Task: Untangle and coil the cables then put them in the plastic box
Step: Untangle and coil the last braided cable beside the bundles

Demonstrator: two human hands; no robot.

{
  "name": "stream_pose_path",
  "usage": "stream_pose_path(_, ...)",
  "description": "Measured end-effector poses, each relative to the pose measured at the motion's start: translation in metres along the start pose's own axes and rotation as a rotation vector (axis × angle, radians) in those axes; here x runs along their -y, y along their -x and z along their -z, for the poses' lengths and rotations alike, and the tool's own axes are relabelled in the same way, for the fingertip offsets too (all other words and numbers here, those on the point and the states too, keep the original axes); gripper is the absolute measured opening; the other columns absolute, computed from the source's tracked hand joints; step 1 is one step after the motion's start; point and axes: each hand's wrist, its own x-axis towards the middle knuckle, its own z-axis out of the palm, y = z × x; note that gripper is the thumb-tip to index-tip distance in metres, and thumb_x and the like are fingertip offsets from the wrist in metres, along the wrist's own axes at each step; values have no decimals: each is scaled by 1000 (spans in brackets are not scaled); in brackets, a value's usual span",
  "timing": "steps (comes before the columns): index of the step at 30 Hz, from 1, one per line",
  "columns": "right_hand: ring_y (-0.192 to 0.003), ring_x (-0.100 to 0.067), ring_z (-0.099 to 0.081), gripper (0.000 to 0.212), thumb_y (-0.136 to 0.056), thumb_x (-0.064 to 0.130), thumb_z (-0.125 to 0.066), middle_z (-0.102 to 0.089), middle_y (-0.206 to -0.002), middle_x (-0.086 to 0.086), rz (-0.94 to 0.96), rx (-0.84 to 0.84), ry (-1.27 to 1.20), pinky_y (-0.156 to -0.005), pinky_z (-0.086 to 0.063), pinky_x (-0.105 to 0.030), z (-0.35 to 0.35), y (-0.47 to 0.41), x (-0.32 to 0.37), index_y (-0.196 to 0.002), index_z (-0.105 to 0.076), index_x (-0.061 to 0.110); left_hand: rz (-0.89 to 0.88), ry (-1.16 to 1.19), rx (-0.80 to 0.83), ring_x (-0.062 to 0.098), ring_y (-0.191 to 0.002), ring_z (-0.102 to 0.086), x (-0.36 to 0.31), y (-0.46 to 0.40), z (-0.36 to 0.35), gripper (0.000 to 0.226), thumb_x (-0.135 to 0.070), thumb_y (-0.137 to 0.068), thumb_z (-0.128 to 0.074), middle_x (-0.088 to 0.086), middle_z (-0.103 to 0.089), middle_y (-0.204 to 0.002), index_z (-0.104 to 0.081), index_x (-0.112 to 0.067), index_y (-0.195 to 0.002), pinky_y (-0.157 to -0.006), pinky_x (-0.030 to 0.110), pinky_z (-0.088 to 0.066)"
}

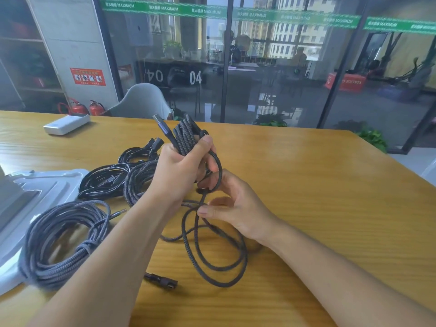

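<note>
Head view: my left hand (181, 166) is clenched round a bundle of folded turns of the braided cable (186, 135), its metal plug (157, 119) sticking up. My right hand (232, 206) has fingers partly curled, pinching the loose run below; slack loops lie on the wooden table (330, 197), ending in a dark connector (162, 279). Roughly half wound, I judge. One grey braided coil (61, 244) lies finished at my left, partly on the white plastic lid (35, 185). Glossy black cables (111, 178) and another braided one sit beyond, loosely heaped. Nothing is visibly boxed yet; the box itself I can't make out.
</note>
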Motion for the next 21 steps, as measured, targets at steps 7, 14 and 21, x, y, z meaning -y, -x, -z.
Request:
stream_pose_path(7,-83,-15,-62,35,-85,14,-87,-61,-91,-2,-53,-170,91,-80,-55,-31,18,1,-6,-98,-55,18,-18,-170,-77,14,-45,-43,0,-3,8,30,-18,-106,-59,13,-66,-61,-67,-3,-80,-47,22,-38)
stream_pose_path(14,-98,-26,-77,22,-93,-2,-69,-78,-103,-12,-132,-296,-378,-81,-61,-29,39,1,3,-115,-69,5,-39,-281,-162,16,-46,-44,2,-10,22,38,-21,-104,-60,24,-68,-67,-69,-6,-70,-50,27,-40)
stream_pose_path(21,-82,-22,-78,12,-101,12,-64,-80,-92,-11,-80,-383,-107,-72,-62,-30,46,1,13,-109,-72,6,-30,-316,-195,24,-51,-54,8,-9,18,49,-29,-104,-62,15,-68,-62,-70,-8,-60,-56,38,-47)
